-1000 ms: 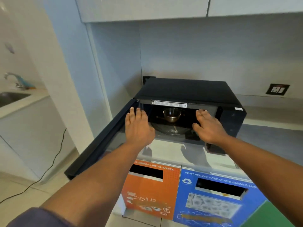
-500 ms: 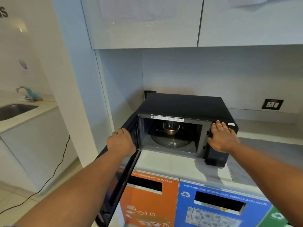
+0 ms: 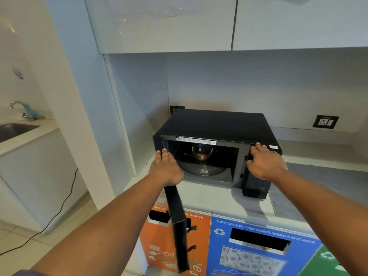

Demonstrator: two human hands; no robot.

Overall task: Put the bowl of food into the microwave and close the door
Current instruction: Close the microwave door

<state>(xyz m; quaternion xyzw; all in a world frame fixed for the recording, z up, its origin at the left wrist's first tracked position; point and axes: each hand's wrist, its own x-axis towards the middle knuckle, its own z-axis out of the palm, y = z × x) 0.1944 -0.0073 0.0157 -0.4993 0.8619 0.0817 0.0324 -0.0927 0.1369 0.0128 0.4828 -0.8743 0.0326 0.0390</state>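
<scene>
The black microwave (image 3: 219, 124) stands on the counter with its cavity showing. A metal bowl (image 3: 201, 153) sits inside on the glass turntable (image 3: 201, 170). The microwave door (image 3: 177, 216) is hinged on the left, stands about half open and points its edge towards me. My left hand (image 3: 166, 170) lies flat against the outer face of the door near its top, fingers stretched out. My right hand (image 3: 264, 162) grips the top right front corner of the microwave, fingers on top and thumb on the front panel.
Below the counter are an orange waste bin front (image 3: 159, 242) and a blue one (image 3: 258, 246). Wall cabinets (image 3: 165, 24) hang above. A wall socket (image 3: 325, 121) is at the right. A sink with a tap (image 3: 18, 126) lies far left, and a cable (image 3: 65, 200) runs over the floor.
The door has swung from wide open towards the microwave, and my left hand has moved right with it. My right hand went from the cavity's front to the top right corner and has stayed there.
</scene>
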